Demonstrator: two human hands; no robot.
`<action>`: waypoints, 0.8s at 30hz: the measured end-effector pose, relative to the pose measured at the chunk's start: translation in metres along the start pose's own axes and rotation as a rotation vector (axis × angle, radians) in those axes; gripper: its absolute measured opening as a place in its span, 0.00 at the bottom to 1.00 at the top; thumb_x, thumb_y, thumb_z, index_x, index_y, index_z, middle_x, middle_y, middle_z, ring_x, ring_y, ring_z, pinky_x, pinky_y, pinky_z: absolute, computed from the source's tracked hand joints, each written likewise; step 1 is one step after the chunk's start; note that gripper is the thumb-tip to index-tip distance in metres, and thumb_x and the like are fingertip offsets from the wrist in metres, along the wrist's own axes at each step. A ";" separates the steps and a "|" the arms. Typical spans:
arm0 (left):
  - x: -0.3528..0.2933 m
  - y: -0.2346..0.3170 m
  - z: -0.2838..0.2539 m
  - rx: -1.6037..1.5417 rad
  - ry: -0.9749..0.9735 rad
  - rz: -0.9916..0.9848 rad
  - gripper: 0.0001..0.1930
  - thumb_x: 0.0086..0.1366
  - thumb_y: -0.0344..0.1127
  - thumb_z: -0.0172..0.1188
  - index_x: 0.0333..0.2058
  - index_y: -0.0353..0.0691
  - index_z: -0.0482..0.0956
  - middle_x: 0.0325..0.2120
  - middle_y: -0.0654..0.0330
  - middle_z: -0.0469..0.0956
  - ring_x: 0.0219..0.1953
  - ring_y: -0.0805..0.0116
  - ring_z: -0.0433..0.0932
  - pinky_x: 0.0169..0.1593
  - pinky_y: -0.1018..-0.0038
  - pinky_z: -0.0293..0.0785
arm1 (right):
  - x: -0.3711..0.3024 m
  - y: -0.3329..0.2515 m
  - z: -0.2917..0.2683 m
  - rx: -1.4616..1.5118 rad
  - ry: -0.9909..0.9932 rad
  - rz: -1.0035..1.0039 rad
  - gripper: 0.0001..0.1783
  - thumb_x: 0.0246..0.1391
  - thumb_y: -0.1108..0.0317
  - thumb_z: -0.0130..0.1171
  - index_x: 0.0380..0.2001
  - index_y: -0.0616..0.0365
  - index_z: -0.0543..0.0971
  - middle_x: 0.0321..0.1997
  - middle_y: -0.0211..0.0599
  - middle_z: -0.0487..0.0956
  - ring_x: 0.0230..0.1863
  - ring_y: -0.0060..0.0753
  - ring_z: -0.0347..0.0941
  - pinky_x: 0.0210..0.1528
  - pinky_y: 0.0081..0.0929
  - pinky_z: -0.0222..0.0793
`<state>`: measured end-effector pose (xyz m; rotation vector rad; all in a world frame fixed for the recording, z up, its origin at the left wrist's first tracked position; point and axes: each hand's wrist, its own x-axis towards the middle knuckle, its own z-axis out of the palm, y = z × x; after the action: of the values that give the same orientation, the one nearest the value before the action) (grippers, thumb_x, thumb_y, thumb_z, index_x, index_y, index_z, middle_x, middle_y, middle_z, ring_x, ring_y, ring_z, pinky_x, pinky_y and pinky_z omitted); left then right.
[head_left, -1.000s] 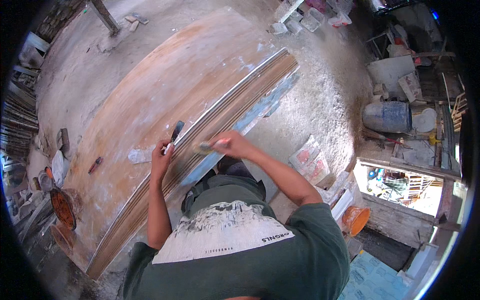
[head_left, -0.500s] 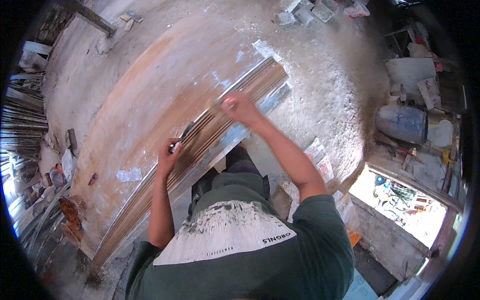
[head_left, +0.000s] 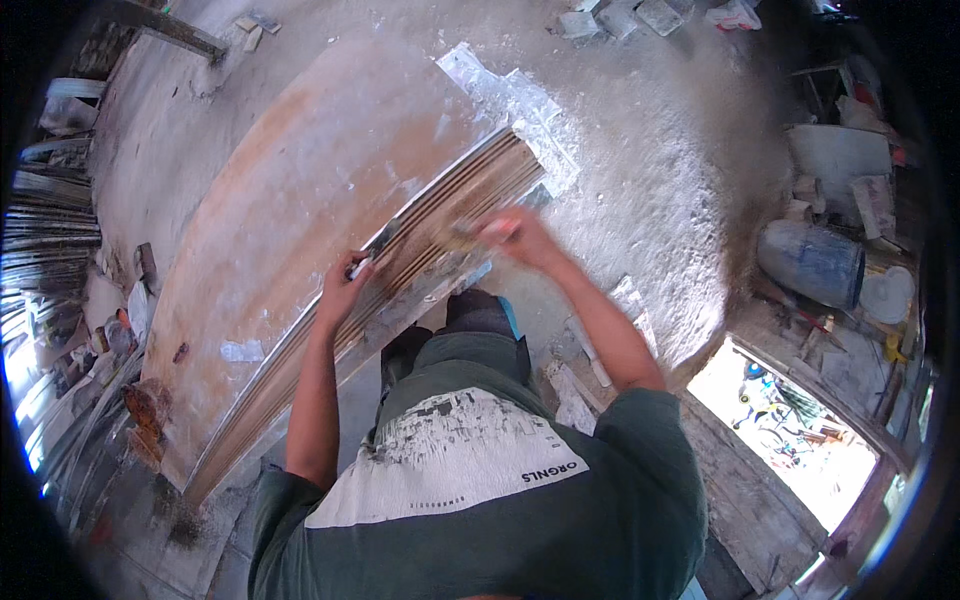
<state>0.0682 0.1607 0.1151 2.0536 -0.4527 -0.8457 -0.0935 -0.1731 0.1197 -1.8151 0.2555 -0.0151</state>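
Note:
A long brown ribbed moulding form (head_left: 440, 205) lies diagonally along the near edge of a wide, curved, plaster-stained table (head_left: 300, 150). My right hand (head_left: 525, 240) is closed around a brush (head_left: 462, 236) with tan bristles, blurred by motion, over the ribs near the form's near side. Farther left, my left hand (head_left: 343, 285) grips a scraper (head_left: 380, 240). Its dark flat blade rests by the far rim of the form, and a pale handle end shows at the fingers.
Whitish scraps (head_left: 540, 110) lie beyond the form's far right end. A rusty brown lump (head_left: 148, 415) sits by the table's left end, near stacked long strips (head_left: 50, 240). To the right are a blue drum (head_left: 810, 262) and a bright opening (head_left: 790, 430). Blocks (head_left: 620, 18) lie at the back.
My right hand with the brush has swept from the form's far rim toward its near side and slightly right. My left hand has shifted a little right and up along the rim with the scraper.

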 end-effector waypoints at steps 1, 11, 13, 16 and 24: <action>0.008 0.008 0.006 0.001 -0.014 0.015 0.12 0.63 0.37 0.62 0.42 0.38 0.77 0.35 0.61 0.79 0.37 0.74 0.73 0.44 0.75 0.69 | 0.002 0.017 -0.034 0.093 0.122 -0.004 0.07 0.50 0.71 0.64 0.34 0.59 0.83 0.32 0.35 0.83 0.34 0.23 0.77 0.39 0.26 0.73; 0.006 0.035 0.046 -0.244 -0.064 -0.174 0.16 0.63 0.41 0.64 0.46 0.40 0.77 0.42 0.62 0.76 0.43 0.73 0.73 0.50 0.74 0.69 | 0.077 -0.048 -0.022 -0.135 0.205 0.079 0.09 0.49 0.67 0.64 0.33 0.59 0.83 0.34 0.32 0.83 0.36 0.26 0.76 0.39 0.26 0.71; -0.012 0.047 0.036 -0.146 -0.065 -0.067 0.20 0.62 0.46 0.64 0.48 0.41 0.78 0.48 0.59 0.76 0.51 0.66 0.73 0.56 0.68 0.69 | 0.091 0.040 -0.013 0.089 0.412 0.165 0.08 0.49 0.69 0.64 0.34 0.58 0.82 0.35 0.33 0.82 0.34 0.22 0.74 0.40 0.26 0.71; -0.033 0.036 0.033 -0.213 0.007 0.055 0.18 0.64 0.45 0.61 0.47 0.39 0.77 0.43 0.57 0.78 0.49 0.65 0.74 0.54 0.67 0.70 | 0.105 0.030 -0.106 -0.226 0.453 0.032 0.12 0.50 0.66 0.65 0.34 0.63 0.80 0.34 0.39 0.81 0.34 0.31 0.75 0.41 0.32 0.71; -0.113 -0.008 0.038 -0.441 0.319 0.038 0.17 0.63 0.41 0.61 0.46 0.36 0.76 0.41 0.52 0.78 0.47 0.62 0.76 0.53 0.67 0.70 | 0.074 -0.005 -0.145 -0.758 0.422 0.161 0.11 0.52 0.67 0.60 0.32 0.67 0.79 0.29 0.43 0.80 0.32 0.37 0.76 0.39 0.34 0.71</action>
<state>-0.0386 0.2088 0.1384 1.7185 -0.1139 -0.5232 -0.0418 -0.3237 0.1533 -2.5281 0.7877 -0.2146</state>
